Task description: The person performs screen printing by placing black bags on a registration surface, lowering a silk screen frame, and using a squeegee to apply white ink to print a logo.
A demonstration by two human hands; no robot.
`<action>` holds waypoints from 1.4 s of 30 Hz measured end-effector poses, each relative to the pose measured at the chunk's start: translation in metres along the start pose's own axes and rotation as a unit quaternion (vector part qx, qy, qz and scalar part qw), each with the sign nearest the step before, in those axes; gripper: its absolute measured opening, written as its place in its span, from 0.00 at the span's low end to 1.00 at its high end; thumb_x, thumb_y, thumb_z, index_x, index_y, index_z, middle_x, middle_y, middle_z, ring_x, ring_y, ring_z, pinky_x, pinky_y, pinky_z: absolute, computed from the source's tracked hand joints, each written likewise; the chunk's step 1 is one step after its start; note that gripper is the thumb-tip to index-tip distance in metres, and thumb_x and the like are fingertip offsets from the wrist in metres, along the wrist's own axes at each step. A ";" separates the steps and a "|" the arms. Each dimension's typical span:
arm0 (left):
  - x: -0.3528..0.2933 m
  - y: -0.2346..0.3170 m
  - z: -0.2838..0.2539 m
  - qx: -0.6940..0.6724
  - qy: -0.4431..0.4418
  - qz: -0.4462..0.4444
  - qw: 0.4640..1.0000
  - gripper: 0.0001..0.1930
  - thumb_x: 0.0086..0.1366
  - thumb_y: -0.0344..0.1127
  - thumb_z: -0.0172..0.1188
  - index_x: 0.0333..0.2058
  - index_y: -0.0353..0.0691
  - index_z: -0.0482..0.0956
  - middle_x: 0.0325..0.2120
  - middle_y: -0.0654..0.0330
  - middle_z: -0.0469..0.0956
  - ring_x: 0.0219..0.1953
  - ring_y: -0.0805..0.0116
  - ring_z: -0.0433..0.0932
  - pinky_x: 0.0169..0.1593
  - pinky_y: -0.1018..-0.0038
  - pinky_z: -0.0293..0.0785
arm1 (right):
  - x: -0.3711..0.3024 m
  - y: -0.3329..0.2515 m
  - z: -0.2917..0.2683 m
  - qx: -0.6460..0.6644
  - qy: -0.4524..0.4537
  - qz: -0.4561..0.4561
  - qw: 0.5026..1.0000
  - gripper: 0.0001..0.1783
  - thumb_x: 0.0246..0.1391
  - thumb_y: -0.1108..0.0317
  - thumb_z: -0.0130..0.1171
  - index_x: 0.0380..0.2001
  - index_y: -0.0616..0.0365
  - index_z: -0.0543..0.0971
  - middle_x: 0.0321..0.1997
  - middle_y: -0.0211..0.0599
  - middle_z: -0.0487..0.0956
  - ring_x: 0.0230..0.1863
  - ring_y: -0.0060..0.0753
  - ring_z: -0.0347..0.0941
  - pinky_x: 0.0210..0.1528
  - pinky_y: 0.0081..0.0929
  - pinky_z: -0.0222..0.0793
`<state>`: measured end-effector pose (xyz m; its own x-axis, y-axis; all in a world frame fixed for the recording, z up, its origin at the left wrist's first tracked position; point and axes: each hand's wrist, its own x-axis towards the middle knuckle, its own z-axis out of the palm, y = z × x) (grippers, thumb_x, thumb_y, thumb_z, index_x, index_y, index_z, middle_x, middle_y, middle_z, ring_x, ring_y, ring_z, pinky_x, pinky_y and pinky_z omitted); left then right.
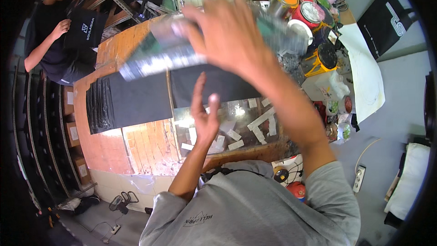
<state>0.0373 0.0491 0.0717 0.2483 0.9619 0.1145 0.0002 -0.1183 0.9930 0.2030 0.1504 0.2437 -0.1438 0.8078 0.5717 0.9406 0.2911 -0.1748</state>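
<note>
My right hand (227, 32), blurred by motion, grips a flat screen-printing frame (159, 66) at the table's far side. The frame is tilted and smeared, with a pale edge and a dark green middle. Below it lie two flat black fabric sheets (136, 98); the left one has ridged folds at its left end, and the frame partly hides the right one (232, 86). My left hand (205, 120) is open, thumb and fingers apart. It hovers over the near edge of the right sheet and holds nothing.
Glass (227, 127) with white tape strips covers part of the wooden table (150, 148). Open paint cans (284, 2) crowd the right side, beside a yellow-and-black bucket (325, 57). At far left a co-worker (54, 32) holds a black bag (86, 29), near racks (38, 123).
</note>
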 end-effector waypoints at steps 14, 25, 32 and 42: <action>-0.052 -0.060 -0.022 -0.353 0.171 -0.450 0.802 0.56 0.69 0.56 0.62 0.73 0.24 0.33 0.73 0.38 0.44 0.73 0.46 0.55 0.72 0.39 0.49 | -0.212 -0.029 0.137 0.016 -0.186 0.103 0.977 0.34 0.54 0.74 0.57 0.67 0.47 0.71 0.38 0.37 0.73 0.45 0.40 0.69 0.46 0.45 0.58; -0.051 -0.053 -0.020 -0.320 0.167 -0.461 0.811 0.45 0.74 0.50 0.56 0.75 0.30 0.41 0.72 0.35 0.46 0.74 0.42 0.53 0.71 0.41 0.53 | -0.161 0.025 0.195 -0.019 -0.094 0.071 0.993 0.34 0.55 0.81 0.55 0.64 0.42 0.73 0.37 0.32 0.70 0.46 0.39 0.70 0.62 0.67 0.52; -0.052 -0.055 -0.021 -0.310 0.174 -0.456 0.816 0.40 0.71 0.51 0.60 0.69 0.31 0.53 0.59 0.43 0.60 0.70 0.44 0.58 0.69 0.40 0.59 | -0.059 0.107 0.253 -0.067 -0.102 0.084 0.989 0.34 0.55 0.80 0.57 0.65 0.41 0.73 0.42 0.38 0.76 0.51 0.42 0.73 0.63 0.67 0.52; -0.056 -0.056 -0.031 -0.315 0.170 -0.444 0.822 0.29 0.66 0.51 0.68 0.53 0.38 0.67 0.50 0.50 0.66 0.61 0.48 0.69 0.63 0.41 0.66 | -0.112 0.047 0.154 0.057 -0.298 0.110 0.946 0.41 0.53 0.75 0.67 0.69 0.37 0.67 0.47 0.43 0.78 0.54 0.46 0.74 0.56 0.55 0.61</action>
<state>-0.0063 0.0094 0.0107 0.1368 0.6260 -0.7677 -0.4923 0.7155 0.4957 0.2162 0.1523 0.0481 -0.1284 0.9910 -0.0365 0.9337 0.1084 -0.3413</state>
